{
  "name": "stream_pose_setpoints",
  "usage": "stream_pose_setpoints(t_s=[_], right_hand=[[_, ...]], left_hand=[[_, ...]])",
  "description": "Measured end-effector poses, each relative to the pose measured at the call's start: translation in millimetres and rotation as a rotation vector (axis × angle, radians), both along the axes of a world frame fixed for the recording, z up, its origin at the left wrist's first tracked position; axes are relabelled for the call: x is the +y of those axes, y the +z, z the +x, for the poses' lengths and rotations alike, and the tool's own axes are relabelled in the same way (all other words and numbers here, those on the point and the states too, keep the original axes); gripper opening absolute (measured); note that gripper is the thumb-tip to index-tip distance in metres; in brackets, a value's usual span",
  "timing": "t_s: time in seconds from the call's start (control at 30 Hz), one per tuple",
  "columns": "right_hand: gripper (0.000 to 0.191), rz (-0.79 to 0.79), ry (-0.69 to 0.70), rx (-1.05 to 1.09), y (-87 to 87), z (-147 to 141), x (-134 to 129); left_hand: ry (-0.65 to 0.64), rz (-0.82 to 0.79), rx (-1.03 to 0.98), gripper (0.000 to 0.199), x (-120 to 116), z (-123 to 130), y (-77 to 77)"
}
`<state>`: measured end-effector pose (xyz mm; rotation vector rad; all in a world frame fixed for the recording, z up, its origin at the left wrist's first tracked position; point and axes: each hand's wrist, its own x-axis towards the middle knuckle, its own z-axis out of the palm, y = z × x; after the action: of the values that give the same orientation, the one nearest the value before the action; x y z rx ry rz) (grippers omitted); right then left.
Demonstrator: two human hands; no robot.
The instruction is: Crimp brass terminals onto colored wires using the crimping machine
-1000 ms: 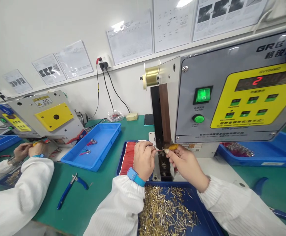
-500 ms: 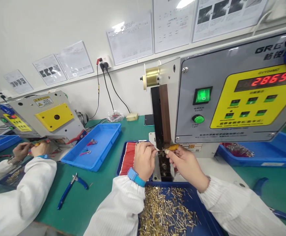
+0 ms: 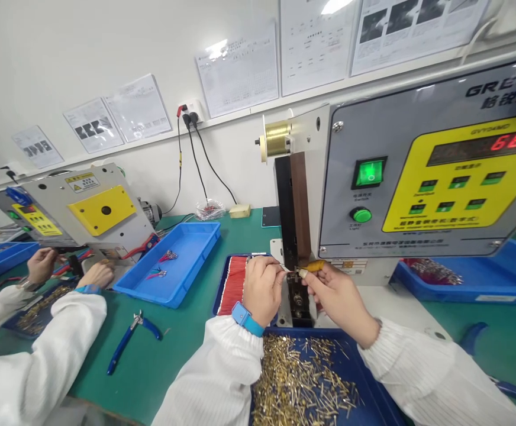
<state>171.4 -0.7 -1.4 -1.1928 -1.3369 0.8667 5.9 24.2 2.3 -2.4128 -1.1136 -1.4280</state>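
Note:
My left hand [image 3: 262,287], with a blue wrist strap [image 3: 247,319], is closed in a pinch at the crimping head [image 3: 297,299] of the grey machine. A thin wire end [image 3: 287,270] shows at its fingertips. Opposite it, my right hand [image 3: 338,299] is also pinched, with a yellow-orange finger cot [image 3: 315,265] on one finger. What its fingertips hold at the head is too small to name. Red wires [image 3: 234,287] lie in a small tray behind my left hand. Beneath both wrists, many brass-coloured pin terminals [image 3: 293,378] fill part of a dark blue tray [image 3: 364,378].
The machine's panel [image 3: 373,195] stands at the right, its display reading 66. A blue tray [image 3: 196,260] holds a few wire bundles; another blue tray [image 3: 475,290] is at the right. Blue-handled cutters [image 3: 134,340] lie left. A co-worker's hands [image 3: 96,275] are at a second machine [image 3: 102,207].
The machine's display went from 2865 to 66. My hands stay at the crimping head with little movement. The co-worker's hands have moved apart. The view shifted slightly.

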Motion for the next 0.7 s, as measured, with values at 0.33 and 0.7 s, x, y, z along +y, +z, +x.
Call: stream_pose_setpoints(t_s=[0.33,0.7], right_hand=[[0.021,0.156,0.009,-0.444,24.1,34,-5],[0.031,0.112,-0.128,-0.426,-3.9,71,-21]], left_hand=[[-0.030,-0.108,-0.052,0.015,1,-2,-2.4],[0.168,-0.197,-0.168,0.029,10,-10,-1.5]])
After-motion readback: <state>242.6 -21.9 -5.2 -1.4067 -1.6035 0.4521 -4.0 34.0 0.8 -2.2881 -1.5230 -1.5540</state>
